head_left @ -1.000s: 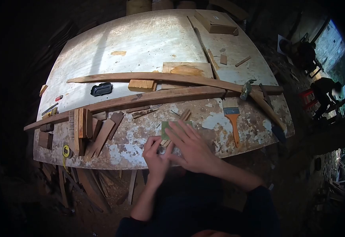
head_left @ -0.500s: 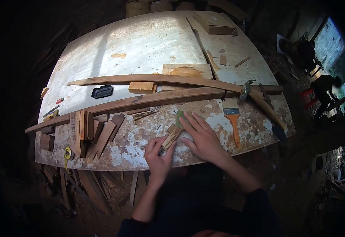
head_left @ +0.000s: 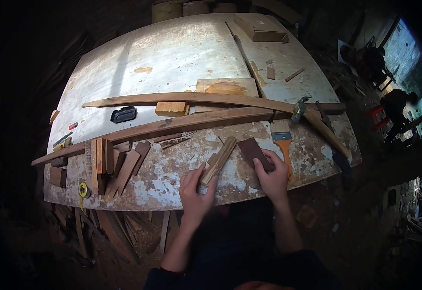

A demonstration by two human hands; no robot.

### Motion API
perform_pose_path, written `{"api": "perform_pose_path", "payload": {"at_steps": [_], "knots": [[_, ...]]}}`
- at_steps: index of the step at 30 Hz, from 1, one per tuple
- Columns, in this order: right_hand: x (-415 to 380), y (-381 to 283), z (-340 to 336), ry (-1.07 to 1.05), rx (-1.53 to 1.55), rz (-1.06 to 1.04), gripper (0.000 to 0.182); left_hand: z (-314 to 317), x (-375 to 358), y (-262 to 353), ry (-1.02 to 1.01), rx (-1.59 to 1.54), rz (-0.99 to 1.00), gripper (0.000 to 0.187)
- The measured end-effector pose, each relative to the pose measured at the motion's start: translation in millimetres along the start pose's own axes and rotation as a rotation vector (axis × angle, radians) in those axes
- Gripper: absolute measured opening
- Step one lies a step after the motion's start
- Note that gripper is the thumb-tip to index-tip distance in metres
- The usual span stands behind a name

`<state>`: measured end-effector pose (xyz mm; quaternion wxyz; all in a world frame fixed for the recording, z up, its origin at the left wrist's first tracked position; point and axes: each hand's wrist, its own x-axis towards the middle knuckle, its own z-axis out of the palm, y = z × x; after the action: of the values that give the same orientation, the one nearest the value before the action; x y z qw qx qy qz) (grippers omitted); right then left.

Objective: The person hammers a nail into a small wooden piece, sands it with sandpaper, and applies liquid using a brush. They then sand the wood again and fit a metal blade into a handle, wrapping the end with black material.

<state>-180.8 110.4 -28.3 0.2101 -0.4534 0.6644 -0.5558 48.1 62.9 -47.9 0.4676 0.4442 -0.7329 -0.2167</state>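
My left hand (head_left: 196, 189) grips the lower end of a short wooden piece (head_left: 222, 158) with pale and dark streaks, tilted up to the right. Behind that piece, a small brown wood block (head_left: 212, 159) shows in part. To the right, my right hand (head_left: 272, 175) pinches a strip of sandpaper (head_left: 254, 152), thumb on top, its dark brown face toward me. Wood and sandpaper are apart. Just beyond the right hand lies a paintbrush (head_left: 284, 145) with an orange handle, partly covered by my fingers.
Two long wooden bars (head_left: 172, 124) (head_left: 182, 97) cross the worktable (head_left: 153, 193). A hammer (head_left: 317, 123) rests at the right. Wood offcuts (head_left: 102, 162) and a tape measure (head_left: 83, 189) are at left, a black tray (head_left: 124, 114) beyond. Another person (head_left: 398, 113) bends at far right.
My right hand has drawn back right, off the wooden piece, with the sandpaper. The sandpaper's green side was up before; now its dark brown side shows. My left hand has barely moved.
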Motion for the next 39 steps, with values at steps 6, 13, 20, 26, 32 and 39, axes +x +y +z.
{"api": "perform_pose_path", "payload": {"at_steps": [6,13,20,26,32,39], "knots": [[-12,10,-19,0.143,0.238,0.074,0.025,4,-7,-8,-0.007,-0.035,-0.070,0.049],[-16,15,-31,0.156,0.138,-0.043,0.014,-2,-1,5,-0.076,0.132,0.104,0.057],[-39,-18,5,-0.063,0.032,-0.419,0.020,3,-15,1,-0.034,0.133,0.064,0.069],[-41,-21,26,-0.323,-0.375,-0.718,0.046,13,-5,0,-0.052,0.100,0.018,0.078],[-25,-13,14,-0.313,-0.513,-0.677,0.056,12,-3,4,-0.062,0.112,0.024,0.079],[-21,-8,13,-0.286,-0.439,-0.629,0.068,13,-5,1,-0.047,0.114,0.033,0.080]]}}
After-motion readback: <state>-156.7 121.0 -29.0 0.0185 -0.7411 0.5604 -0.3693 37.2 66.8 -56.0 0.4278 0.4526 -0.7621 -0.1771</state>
